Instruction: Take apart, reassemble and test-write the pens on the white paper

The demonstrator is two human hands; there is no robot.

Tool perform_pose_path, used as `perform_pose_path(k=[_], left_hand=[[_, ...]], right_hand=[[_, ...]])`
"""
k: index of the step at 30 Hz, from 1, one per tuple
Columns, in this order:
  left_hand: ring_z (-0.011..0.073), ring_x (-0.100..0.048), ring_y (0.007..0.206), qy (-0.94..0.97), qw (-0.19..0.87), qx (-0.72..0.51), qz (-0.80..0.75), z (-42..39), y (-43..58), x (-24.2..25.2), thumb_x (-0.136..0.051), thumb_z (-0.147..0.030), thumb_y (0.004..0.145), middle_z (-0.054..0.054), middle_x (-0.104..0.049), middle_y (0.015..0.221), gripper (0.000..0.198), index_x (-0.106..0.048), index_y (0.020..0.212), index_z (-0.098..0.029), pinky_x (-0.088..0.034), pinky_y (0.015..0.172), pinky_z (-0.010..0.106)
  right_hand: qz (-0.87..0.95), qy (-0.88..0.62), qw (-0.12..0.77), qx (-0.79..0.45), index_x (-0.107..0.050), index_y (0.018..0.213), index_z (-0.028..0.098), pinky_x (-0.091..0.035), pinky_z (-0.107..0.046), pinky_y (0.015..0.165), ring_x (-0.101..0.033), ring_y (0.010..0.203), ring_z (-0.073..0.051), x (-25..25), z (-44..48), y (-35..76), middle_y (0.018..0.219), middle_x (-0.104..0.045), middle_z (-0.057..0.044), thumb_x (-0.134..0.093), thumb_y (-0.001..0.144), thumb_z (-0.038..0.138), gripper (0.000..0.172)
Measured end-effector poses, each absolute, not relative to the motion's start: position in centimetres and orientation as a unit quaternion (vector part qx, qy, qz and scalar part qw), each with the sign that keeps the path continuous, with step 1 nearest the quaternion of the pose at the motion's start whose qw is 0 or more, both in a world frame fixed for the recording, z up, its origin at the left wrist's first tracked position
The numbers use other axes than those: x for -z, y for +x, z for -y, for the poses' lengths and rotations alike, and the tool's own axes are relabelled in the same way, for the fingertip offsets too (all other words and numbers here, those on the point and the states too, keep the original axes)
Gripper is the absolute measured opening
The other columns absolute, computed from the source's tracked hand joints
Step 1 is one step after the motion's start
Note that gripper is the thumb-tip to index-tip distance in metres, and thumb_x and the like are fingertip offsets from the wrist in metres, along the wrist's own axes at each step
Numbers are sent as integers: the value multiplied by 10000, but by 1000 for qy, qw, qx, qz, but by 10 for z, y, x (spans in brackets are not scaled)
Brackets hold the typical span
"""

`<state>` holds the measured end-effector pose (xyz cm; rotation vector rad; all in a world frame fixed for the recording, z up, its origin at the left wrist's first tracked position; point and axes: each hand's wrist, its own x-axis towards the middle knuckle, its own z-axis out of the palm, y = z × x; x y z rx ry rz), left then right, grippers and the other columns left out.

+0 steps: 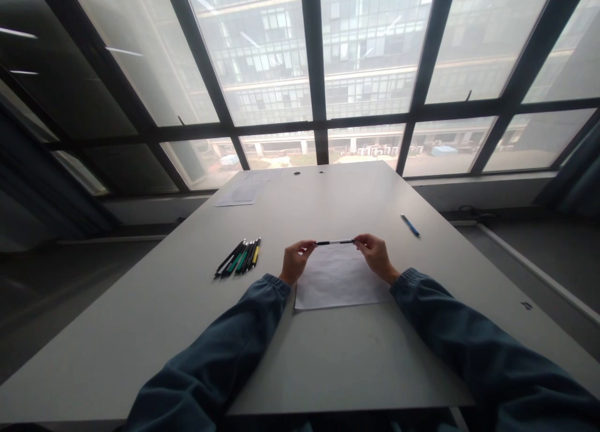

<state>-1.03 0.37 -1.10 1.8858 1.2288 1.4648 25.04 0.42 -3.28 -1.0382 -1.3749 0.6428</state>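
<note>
A slim pen (334,242) with dark ends and a pale middle is held level above the far edge of a white paper sheet (344,282). My left hand (296,260) pinches its left end between thumb and fingers. At the other end, my right hand (375,256) grips the tip in the same way. The paper lies flat on the table between my forearms. To the left of my left hand rests a bunch of pens (238,258), mostly black with green, white and yellow parts.
A blue pen (410,226) lies on the white table (337,357), right of my right hand. Printed sheets (239,193) are at the far left. Two round holes show near the table's far end, and a small dark mark (526,306) near the right edge. Windows rise beyond.
</note>
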Motion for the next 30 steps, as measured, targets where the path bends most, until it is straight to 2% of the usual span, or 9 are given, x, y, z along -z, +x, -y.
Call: perform_pose_path(k=[16,30], left_hand=[[218,-732,808,666,265,-545,-435,-4,-11,14,-689,-370,839,73,-770,873,233,-757,954,-178,-573,734,324],[208,-723,794,677,241,-536,-442,-6,-13,13,-678,-398,843,74,-766,908,242,-760,940,-192,-575,689,313]], right_hand=[[593,-450,603,-287,-712,847,164,-495,-295,596,-628,674,-192,31,-3,250,772,-712,-78,-703,771,453,299],[600,-446,600,-283,-705,840,169,-497,-296,586,-630,655,-192,29,-1,250,760,-713,-75,-692,778,452,290]])
